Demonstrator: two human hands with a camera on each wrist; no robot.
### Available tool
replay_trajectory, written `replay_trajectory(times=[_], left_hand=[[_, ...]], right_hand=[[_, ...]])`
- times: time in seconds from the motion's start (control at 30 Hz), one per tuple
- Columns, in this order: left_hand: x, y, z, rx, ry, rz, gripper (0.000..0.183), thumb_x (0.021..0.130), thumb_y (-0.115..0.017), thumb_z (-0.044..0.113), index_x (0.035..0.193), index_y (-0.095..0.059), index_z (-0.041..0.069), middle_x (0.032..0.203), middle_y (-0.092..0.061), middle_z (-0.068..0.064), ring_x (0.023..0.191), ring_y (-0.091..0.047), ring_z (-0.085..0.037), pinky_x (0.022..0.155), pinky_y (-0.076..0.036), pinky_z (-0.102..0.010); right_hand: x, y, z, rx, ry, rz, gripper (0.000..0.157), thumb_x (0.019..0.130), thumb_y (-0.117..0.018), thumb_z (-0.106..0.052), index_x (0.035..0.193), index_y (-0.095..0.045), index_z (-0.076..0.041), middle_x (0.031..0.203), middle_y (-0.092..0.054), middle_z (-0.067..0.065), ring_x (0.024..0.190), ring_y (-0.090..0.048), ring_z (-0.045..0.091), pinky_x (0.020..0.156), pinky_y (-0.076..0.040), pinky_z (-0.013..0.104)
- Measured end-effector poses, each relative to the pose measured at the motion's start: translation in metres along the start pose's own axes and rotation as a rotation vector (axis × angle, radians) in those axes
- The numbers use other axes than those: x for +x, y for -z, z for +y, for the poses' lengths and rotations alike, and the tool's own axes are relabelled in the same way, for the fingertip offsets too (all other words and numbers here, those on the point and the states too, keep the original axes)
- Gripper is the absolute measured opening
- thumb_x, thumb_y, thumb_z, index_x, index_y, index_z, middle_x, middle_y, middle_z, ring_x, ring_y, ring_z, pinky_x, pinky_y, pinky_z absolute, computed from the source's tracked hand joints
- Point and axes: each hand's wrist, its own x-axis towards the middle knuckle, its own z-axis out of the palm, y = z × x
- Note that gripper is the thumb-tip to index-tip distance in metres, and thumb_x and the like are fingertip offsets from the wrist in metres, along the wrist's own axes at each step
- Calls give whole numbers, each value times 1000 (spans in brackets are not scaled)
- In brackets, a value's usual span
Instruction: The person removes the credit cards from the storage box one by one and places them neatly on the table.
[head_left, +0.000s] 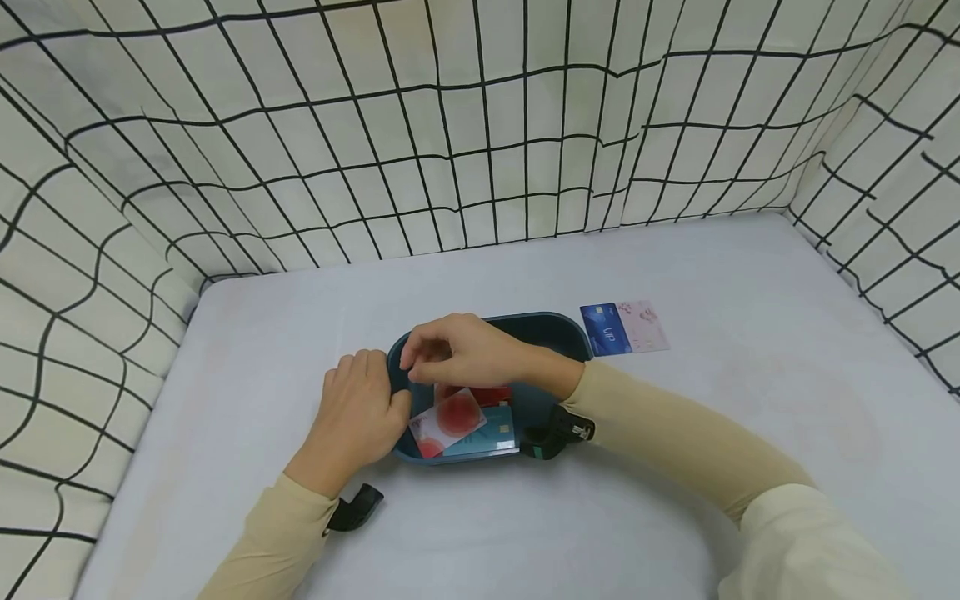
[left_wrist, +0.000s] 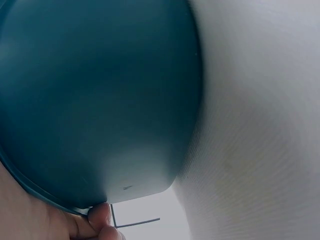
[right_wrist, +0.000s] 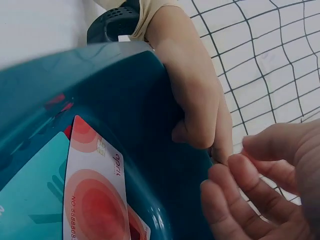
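Teal tray (head_left: 551, 332) sat mid-tabletop (head_left: 645, 500), in the middle of the head view. Cards lay inside, bunched in its 7 o'clock part: white card (head_left: 457, 414) with red circles, tilted over a teal card (head_left: 491, 435); red card (head_left: 491, 395) just toward 12 o'clock of those, partly covered. "april" and a chip were readable on the white card in the right wrist view.

Hands apart from each other. Left hand (head_left: 360, 408) was clamped on the tray rim at 9 o'clock, thumb on the inner side, fingers outside. Right hand (head_left: 468, 348) was over the tray's 11 o'clock part, fingers loosely bent, thumb and fingertips with a gap between, nothing held. Its forearm came in from 4 o'clock across the rim.

Out at 2 o'clock of the tray: blue card (head_left: 606, 330) marked VIP, and a pink card (head_left: 642, 326) right beside it at 3 o'clock, both on the tabletop. Black device (head_left: 356, 508) on the left wrist, at 7 o'clock of the tray. Beige sleeves (head_left: 675, 425) on both arms. Pale wall (head_left: 506, 179) with black grid lines at 12 o'clock.
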Motion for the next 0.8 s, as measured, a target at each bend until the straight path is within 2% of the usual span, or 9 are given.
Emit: replay_trajectory(times=[0.1,0.3,0.4,0.57,0.8], left_hand=[[0,1,0,-1,-1,-5,15,85,-48,17,85,-47,1,78,-45,-11,77,-40,-28,69,-28,-37],[-1,2,-1,-1,6,-7,16,86,-48,17,85,-48,1,79,-46,-11,78,-42,-29,70,-29,-38],[-1,2,-1,-4,11,-12,17,86,-48,18,86,-48,1,80,-47,-11,79,-42,-29,71,-30,-38],[-1,3,-1,-10,16,-10,17,86,-48,17,87,-49,1,81,-48,-12,80,-43,-29,71,-30,-38],[0,2,-1,-15,14,-5,17,86,-48,17,88,-50,1,82,-49,-12,80,-43,-29,71,-30,-38]], right_hand=[[2,-1,2,-13,-7,-7,16,99,-61,-11,113,-67,-5,103,-73,22,81,-75,37,81,-63,41],[7,-2,11,-64,-15,-29,17,97,-62,-7,113,-67,-1,100,-75,16,84,-77,29,79,-60,23],[8,-2,15,-84,-19,-44,19,95,-65,-6,114,-68,0,99,-74,11,85,-75,22,79,-59,21],[10,-2,19,-134,-29,-62,23,91,-73,-8,114,-69,-5,102,-74,6,91,-69,9,83,-58,20],[12,-4,21,-204,-28,-112,28,88,-77,-10,116,-69,-11,110,-72,3,99,-67,10,89,-55,18]])
